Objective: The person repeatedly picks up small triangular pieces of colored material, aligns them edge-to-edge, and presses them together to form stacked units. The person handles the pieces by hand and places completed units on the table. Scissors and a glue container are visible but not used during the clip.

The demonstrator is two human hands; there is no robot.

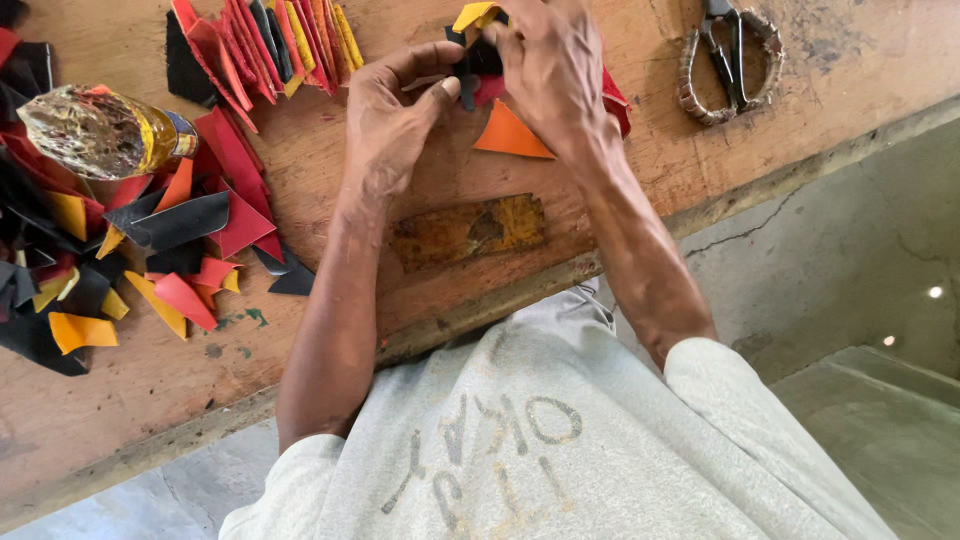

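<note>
Working at the far middle of a worn wooden table, both hands are seen from above, brought close together over a small cluster of cut pieces; a small black piece is pinched between the thumb and forefinger of the left hand, the grip being narrow and closed on it; the same cluster is gripped from the other side by the right hand, whose fingers are curled tight, with a yellow piece showing above the fingertips; exactly how many pieces are held there cannot be told, since they are partly hidden by the fingers. An orange triangle is laid flat on the table just below the right hand, touching a red piece that is mostly covered by the wrist. A fanned row of red, yellow and black strips is spread near the far edge, to the left of the hands; a loose heap of black, red, orange and yellow scraps is scattered over the left part of the table, with a shiny bottle lying on its side among them. A pair of metal shears is set well apart at the far right; a stained dark patch is seen on the wood near the front edge.
</note>
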